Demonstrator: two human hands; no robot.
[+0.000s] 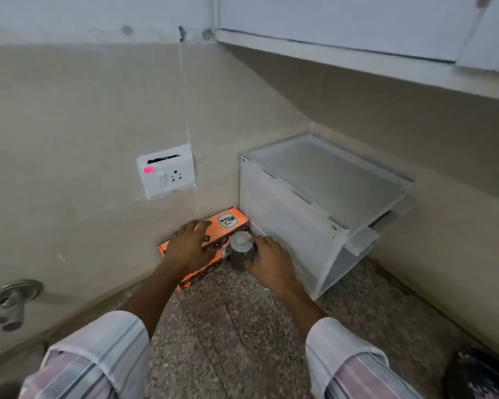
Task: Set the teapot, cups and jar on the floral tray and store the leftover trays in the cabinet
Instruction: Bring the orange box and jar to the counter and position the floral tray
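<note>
In the far corner, between the box (213,240) and the rack (314,214), the right hand (271,263) curls round the jar (240,251) while the left hand (189,244) rests spread-fingered on the box; wedged tight, the jar may snag or slip when lifted.

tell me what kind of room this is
Most likely a kitchen corner: a speckled granite counter meets tiled walls, with a wall tap on the left, a switch-and-socket plate, and overhead cabinets above a white plastic drawer unit.
</note>
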